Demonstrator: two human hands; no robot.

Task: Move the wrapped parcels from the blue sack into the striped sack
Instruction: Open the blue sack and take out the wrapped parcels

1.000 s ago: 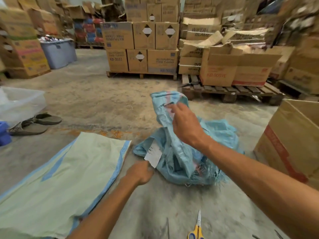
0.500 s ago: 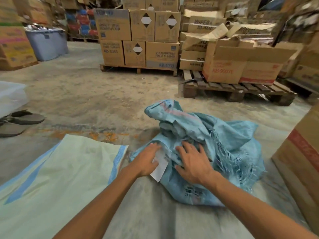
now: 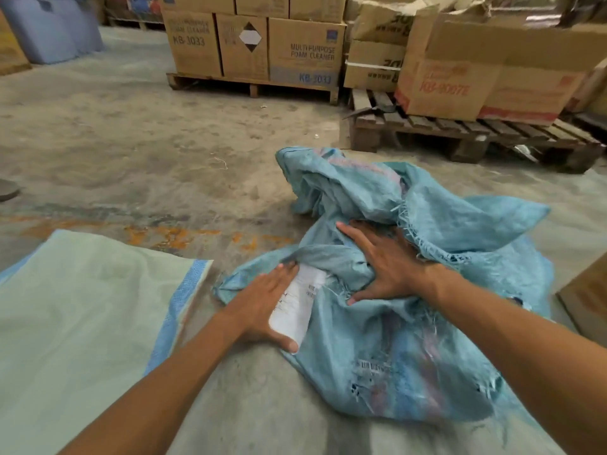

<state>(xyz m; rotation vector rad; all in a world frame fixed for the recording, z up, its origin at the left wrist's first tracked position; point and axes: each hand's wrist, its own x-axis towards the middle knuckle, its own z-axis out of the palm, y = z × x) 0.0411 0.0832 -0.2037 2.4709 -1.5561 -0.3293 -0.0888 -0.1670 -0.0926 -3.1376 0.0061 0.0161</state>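
Note:
The crumpled blue sack (image 3: 427,356) lies on the concrete floor, its frayed mouth folded over on top. A white printed label or wrapped parcel (image 3: 295,303) shows at the sack's left edge; I cannot tell which. My left hand (image 3: 262,307) lies against it with straight fingers, the thumb at its lower end. My right hand (image 3: 391,261) presses flat on the sack's folds with fingers spread. The pale green sack with blue stripes (image 3: 82,307) lies flat on the floor to the left. Whatever the blue sack holds is hidden.
Cartons on a wooden pallet (image 3: 253,83) stand at the back. A second pallet (image 3: 460,133) with open cartons is at the back right. A cardboard box (image 3: 588,297) sits at the right edge. Grey tubs (image 3: 56,31) are at the back left.
My right hand let go of the sack's raised top and came down flat on the sack, which slumped. My left hand went from pinching the white label to lying along it.

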